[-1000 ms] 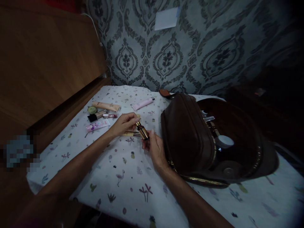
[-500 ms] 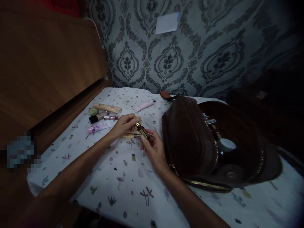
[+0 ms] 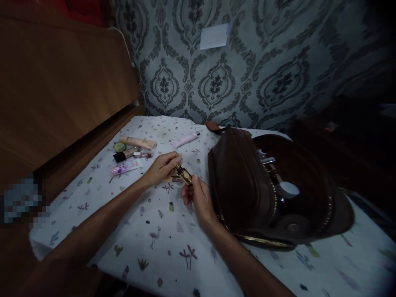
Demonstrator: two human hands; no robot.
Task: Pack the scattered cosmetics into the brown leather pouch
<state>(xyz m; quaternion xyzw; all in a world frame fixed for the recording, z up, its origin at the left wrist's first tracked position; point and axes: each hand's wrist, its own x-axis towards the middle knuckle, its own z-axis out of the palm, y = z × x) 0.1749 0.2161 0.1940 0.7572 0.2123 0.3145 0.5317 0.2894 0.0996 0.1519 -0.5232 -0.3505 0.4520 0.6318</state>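
Note:
A small gold bottle [image 3: 185,177] is held low over the printed cloth [image 3: 161,231]. My right hand [image 3: 199,200] grips its lower end. My left hand [image 3: 161,167] pinches its dark cap at the upper end. Under the hands lie thin pencil-like sticks [image 3: 170,180]. To the right, an open brown leather bag [image 3: 247,185] lies on its side, with a white-lidded jar [image 3: 288,189] and other items inside.
Left of the hands lie a peach tube [image 3: 137,142], a green round pot [image 3: 119,147], a black-capped tube [image 3: 123,154], a pink lip tube [image 3: 142,155] and a pink printed tube [image 3: 126,166]. A pale pink tube [image 3: 185,139] lies further back. A wooden headboard [image 3: 62,82] runs along the left.
The bottle has tilted and sunk slightly toward the cloth, both hands staying on it. The camera view shifted a little.

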